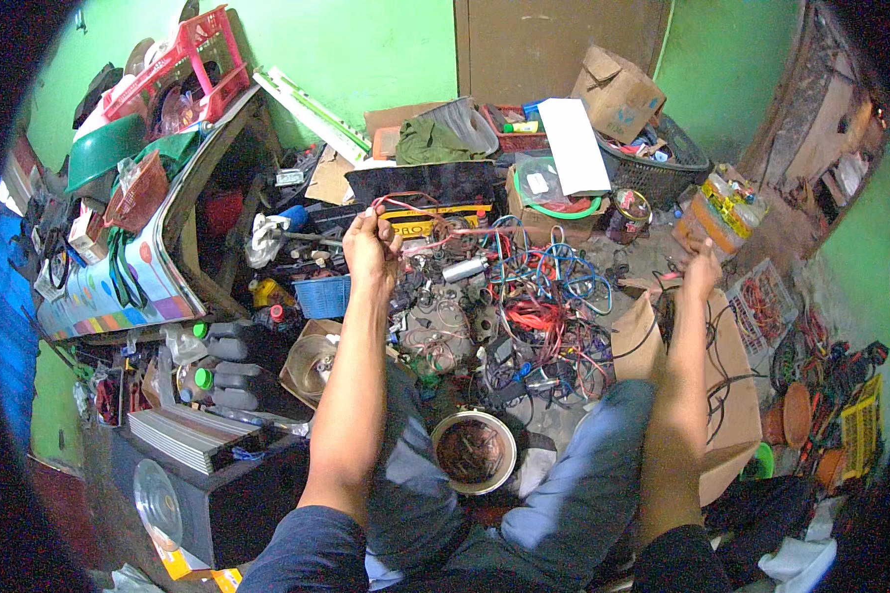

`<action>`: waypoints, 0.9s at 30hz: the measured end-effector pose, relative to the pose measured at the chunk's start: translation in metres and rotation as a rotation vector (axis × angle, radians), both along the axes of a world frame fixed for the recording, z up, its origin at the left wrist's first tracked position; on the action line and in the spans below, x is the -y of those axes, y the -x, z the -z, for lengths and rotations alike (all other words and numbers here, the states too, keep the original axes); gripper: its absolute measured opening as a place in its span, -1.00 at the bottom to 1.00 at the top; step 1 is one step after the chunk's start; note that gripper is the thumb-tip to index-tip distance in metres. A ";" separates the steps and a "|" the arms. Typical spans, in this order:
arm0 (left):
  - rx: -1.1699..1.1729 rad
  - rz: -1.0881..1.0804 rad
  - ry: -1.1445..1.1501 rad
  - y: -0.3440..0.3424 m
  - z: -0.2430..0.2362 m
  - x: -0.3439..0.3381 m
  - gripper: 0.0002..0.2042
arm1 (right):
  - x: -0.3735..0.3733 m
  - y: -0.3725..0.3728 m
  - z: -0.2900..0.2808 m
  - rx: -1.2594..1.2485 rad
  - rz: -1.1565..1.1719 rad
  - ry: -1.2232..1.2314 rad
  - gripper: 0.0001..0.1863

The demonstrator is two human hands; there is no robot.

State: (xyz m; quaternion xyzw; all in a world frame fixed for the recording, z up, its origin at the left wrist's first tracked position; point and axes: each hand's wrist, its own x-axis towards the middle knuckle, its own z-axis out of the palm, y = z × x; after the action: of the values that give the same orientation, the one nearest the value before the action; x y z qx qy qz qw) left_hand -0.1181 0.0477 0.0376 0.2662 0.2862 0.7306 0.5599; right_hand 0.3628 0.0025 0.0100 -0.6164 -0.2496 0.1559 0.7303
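My left hand point(371, 247) is raised over the left side of the pile, its fingers closed on a thin red wire point(413, 205). The wire loops from the fingertips to the right, toward the heap. My right hand point(702, 269) is held out at the right, above an open cardboard box point(730, 415). Its fingers are bent together; what they hold, if anything, is too small to make out. Between the hands spreads a heap of tangled cables point(554, 282), blue, red and black. A round white bucket point(509, 457) with copper-coloured contents stands between my knees.
Black cases point(425, 185), a dark basket point(687, 163) and a cardboard carton point(618, 94) line the back. At left are a blue basket point(322, 296), grey bottles point(229, 381) and a black box point(232, 504). More cables and a yellow crate point(861, 430) lie at right.
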 end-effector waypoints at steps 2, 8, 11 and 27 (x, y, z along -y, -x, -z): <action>-0.008 0.033 -0.011 -0.005 -0.002 0.002 -0.84 | 0.000 -0.030 0.032 0.265 0.019 0.202 -0.55; -0.077 0.132 0.009 -0.042 -0.002 0.004 -0.84 | -0.018 0.010 0.066 0.764 -0.359 0.573 -0.58; -0.110 0.138 0.011 -0.056 0.001 0.012 -0.84 | -0.014 0.105 0.018 0.883 -0.781 0.267 -0.57; -0.143 0.149 0.032 -0.055 0.001 0.016 -0.83 | 0.006 0.193 -0.035 0.340 -1.141 0.299 -0.76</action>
State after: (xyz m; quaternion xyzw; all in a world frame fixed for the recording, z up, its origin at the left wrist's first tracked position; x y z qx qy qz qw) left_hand -0.0628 0.0319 0.0361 0.3293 0.3166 0.6613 0.5950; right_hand 0.1694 -0.0034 0.0455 -0.4977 -0.6285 0.4552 0.3873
